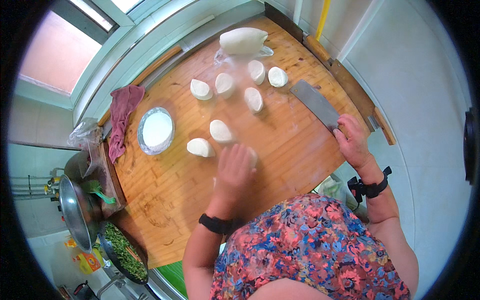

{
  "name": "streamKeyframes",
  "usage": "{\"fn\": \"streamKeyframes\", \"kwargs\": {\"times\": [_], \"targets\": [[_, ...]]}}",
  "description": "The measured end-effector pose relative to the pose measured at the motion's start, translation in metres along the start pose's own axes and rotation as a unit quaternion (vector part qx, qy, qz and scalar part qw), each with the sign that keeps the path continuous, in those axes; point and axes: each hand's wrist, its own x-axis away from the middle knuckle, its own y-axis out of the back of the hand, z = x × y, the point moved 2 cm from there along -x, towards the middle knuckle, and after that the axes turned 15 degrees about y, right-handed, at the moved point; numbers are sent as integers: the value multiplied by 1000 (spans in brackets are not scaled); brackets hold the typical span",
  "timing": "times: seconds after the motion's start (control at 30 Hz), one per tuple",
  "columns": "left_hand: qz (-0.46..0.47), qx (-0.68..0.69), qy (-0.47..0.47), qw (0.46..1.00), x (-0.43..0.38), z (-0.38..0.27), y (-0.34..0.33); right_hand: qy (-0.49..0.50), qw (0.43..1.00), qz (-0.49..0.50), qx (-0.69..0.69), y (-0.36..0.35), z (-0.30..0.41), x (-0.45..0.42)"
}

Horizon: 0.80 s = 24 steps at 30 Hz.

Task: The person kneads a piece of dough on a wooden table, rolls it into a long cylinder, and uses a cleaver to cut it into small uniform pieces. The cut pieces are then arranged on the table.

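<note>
My right hand [352,138] grips the handle end of a metal cleaver [315,103], its blade lying along the right side of the wooden board [168,180]. My left hand [236,168] is blurred and low over the board; its fingers partly cover a dough piece [253,156]. Whether they hold it is unclear. Just beyond them sit two cut dough pieces, one nearer [200,147] and one farther [221,131]. Several more cut pieces [254,100] stand farther back. A large dough log [243,40] rests at the far end, on crumpled clear plastic [225,56].
A bowl of white flour [156,129] and a reddish cloth [123,120] are on the left. A metal basin [77,213] and a dark pan of chopped greens [123,251] stand beyond the left edge. Wooden-handled blades [352,90] line the right edge against the wall.
</note>
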Motion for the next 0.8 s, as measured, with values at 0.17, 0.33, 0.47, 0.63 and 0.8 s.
{"fn": "streamKeyframes", "kwargs": {"times": [0.17,0.33,0.47,0.63,0.8], "targets": [[97,-73,57,991,18,-4,0,13,996,11,-82,-3,7,-43],[89,-134,31,986,20,-11,-1,78,988,22,-129,-40,-4,-117],[118,-126,54,984,16,-19,6,217,971,64,-83,-77,-12,-167],[69,81,76,991,-4,-20,38,206,944,102,-235,-87,-14,-194],[28,45,150,987,-52,5,54,136,952,123,-247,-64,-3,-173]]}}
